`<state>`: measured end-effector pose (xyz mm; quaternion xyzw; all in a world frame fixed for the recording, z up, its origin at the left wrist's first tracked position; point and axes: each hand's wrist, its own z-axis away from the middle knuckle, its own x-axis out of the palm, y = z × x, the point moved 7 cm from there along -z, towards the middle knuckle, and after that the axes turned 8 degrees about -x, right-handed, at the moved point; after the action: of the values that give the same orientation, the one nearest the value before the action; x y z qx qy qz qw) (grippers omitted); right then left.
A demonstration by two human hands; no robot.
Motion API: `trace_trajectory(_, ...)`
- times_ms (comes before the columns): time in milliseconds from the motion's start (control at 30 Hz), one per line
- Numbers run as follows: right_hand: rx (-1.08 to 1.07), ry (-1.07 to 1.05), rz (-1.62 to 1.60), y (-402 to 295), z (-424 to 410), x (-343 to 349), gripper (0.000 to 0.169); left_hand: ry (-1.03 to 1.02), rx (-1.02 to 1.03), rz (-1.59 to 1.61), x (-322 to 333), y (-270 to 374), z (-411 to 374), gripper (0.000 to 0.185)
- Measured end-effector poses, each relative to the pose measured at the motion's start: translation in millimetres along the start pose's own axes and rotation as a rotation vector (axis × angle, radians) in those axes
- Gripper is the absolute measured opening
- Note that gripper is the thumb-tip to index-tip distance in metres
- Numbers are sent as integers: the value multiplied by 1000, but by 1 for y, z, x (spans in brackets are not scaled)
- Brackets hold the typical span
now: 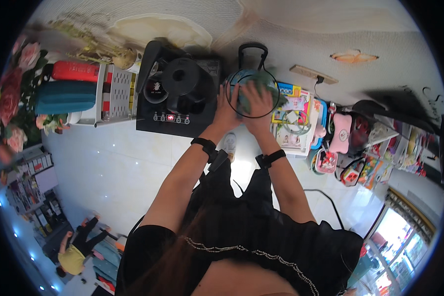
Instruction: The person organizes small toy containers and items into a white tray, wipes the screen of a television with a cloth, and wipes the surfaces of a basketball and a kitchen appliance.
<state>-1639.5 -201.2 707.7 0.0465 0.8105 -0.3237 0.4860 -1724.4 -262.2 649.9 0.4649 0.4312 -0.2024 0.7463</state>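
Side by side, my left hand point(227, 105) and my right hand point(257, 103) reach over a round blue container point(244, 76) by the wall. Green leaves point(268, 81) show beside and under my right hand, which is blurred with its fingers spread. The fingers of my left hand lie along the container's left side; whether they grip it is hidden. A thin black wire ring point(279, 92) circles the area around both hands. Behind it rises a black handle-shaped frame point(253, 45). Both wrists wear black straps.
A black electric kettle point(183, 79) stands left of my hands on a black panel with lit controls point(171, 117). White perforated basket point(120, 87) beyond. Books point(294, 103) and a coiled cable point(296, 125) lie to the right, under a wall power strip point(314, 74). A person point(74, 251) is far left.
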Motion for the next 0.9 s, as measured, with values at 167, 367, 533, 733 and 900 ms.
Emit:
trace_trajectory(167,-281,-117,-66,-6,-25,19,60,41,38,-155,30,-8,-6,123)
trace_trajectory(367,-47,5,-93,81,-14,-16,50,1,-50,-9,1,25,-1,121)
trace_trajectory(533,681,274,-479,159,61,11,45,-40,-108,-35,8,33,3,128)
trace_trajectory(733,960,417,-491,136,115,40,52,14,-34,35,9,28,-1,131)
trace_trajectory(900,330,176,-106,35,58,-9,75,81,104,4,8,9,-4,129)
